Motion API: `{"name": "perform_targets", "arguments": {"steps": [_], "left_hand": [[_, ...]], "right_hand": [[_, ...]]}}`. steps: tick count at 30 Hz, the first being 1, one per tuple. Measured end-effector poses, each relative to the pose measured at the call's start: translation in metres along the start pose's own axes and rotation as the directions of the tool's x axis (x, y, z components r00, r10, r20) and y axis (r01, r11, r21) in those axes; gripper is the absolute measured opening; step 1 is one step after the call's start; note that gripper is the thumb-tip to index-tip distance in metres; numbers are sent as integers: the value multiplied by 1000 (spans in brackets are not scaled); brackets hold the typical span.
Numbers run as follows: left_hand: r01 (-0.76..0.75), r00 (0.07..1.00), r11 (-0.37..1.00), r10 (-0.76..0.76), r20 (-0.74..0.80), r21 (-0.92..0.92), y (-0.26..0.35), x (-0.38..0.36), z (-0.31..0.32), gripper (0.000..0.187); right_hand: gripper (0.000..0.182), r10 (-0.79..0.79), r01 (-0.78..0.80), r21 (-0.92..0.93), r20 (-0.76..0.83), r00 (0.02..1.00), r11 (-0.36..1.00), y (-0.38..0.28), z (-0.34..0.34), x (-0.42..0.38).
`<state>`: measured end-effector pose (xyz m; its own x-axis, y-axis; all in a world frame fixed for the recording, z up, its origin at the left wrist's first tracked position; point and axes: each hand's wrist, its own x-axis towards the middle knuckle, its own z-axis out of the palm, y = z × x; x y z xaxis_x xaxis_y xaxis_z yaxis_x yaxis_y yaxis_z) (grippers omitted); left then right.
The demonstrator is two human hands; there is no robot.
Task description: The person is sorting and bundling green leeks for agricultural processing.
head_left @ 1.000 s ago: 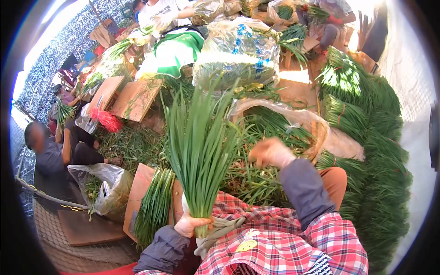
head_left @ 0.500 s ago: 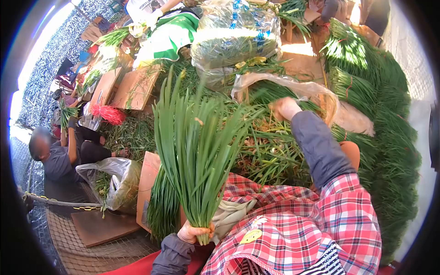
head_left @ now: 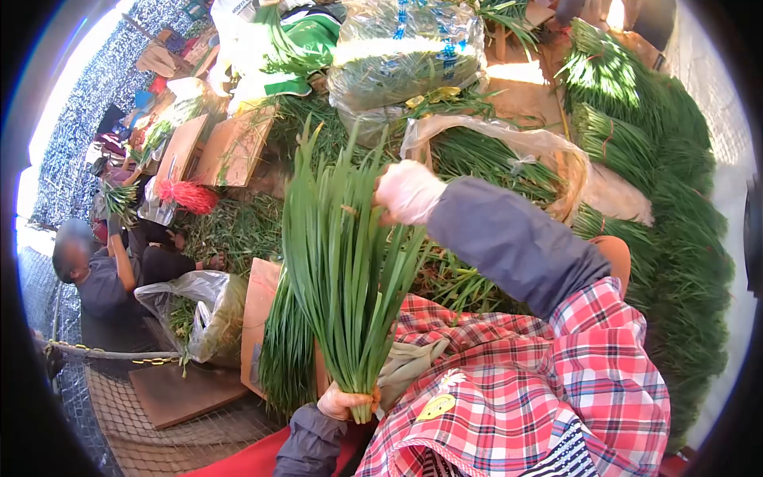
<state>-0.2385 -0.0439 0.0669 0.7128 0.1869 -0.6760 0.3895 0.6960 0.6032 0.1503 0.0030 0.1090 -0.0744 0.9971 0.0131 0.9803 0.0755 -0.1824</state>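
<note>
My left hand [head_left: 347,402] is wrapped round the pale stems at the base of a bunch of garlic chives [head_left: 350,270]. The long flat green leaves stand upright and fan out above the fist. At the upper right side of this bunch is my right hand [head_left: 409,193], its fingers bent inward against the leaves. The fingertips are partly hidden, so I cannot make out what they pinch. Just left of the held bunch, more garlic chives [head_left: 286,350] hang down beside a brown board [head_left: 261,310].
Tied bundles of greens [head_left: 683,262] line the right side. A large filled plastic bag [head_left: 409,63] stands ahead, near an open plastic sheet [head_left: 509,139]. Loose trimmings [head_left: 461,290] lie before me. At left are a person [head_left: 119,262], a clear bag [head_left: 199,314] and red ties [head_left: 187,196].
My right hand has moved left from over the loose trimmings to the upper leaves of the bunch. My left hand still holds the stems in nearly the same place.
</note>
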Motion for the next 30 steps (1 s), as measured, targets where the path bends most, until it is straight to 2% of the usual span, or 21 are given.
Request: {"name": "perform_targets", "arguments": {"steps": [2,5,8,9,12,13,16,17,20,21,24,25,28,30], "left_hand": [[-10,999,1000,10,42,0,0,2,3,42],[-19,999,1000,19,41,-21,5,6,9,41],[-29,999,998,32,44,-60,2,11,6,43],[-33,998,997,37,53,-69,2,12,5,44],[-56,996,994,62,64,-92,3,14,6,45],[-63,995,993,70,66,-102,3,16,7,45],[-64,994,984,77,72,-169,-4,18,5,45],[-61,995,979,76,70,-197,-4,18,10,45],[-71,986,965,107,131,-253,-7,18,8,45],[-75,984,960,116,138,-270,-10,18,7,44],[-81,982,956,124,139,-281,-7,19,11,41],[-83,983,957,124,135,-278,-7,19,11,40],[-63,977,962,113,179,-265,-2,19,11,40],[-83,967,969,135,218,-234,-2,22,8,38]], "right_hand": [[35,-70,68,-49,-45,997,997,-9,10,4],[32,-111,113,-13,101,989,994,-21,16,3],[41,-146,151,-103,49,988,983,-27,40,4],[51,-133,143,-54,160,978,988,-27,46,3],[55,-64,66,27,-59,996,997,-33,54,-11],[53,-20,32,122,-104,994,992,-33,58,-11],[46,-10,93,264,-298,954,960,-35,67,-19],[44,-16,91,254,-281,960,963,-36,71,-15],[38,-121,191,123,-434,893,974,-35,75,-11],[33,-96,149,88,-439,893,985,-37,75,-11],[31,-111,159,135,-305,946,978,-37,61,-13],[29,-127,201,143,-407,904,969,-37,63,-13],[29,-101,197,216,-387,917,956,-36,62,-9],[31,67,77,480,-275,959,874,-37,57,-10]]}}
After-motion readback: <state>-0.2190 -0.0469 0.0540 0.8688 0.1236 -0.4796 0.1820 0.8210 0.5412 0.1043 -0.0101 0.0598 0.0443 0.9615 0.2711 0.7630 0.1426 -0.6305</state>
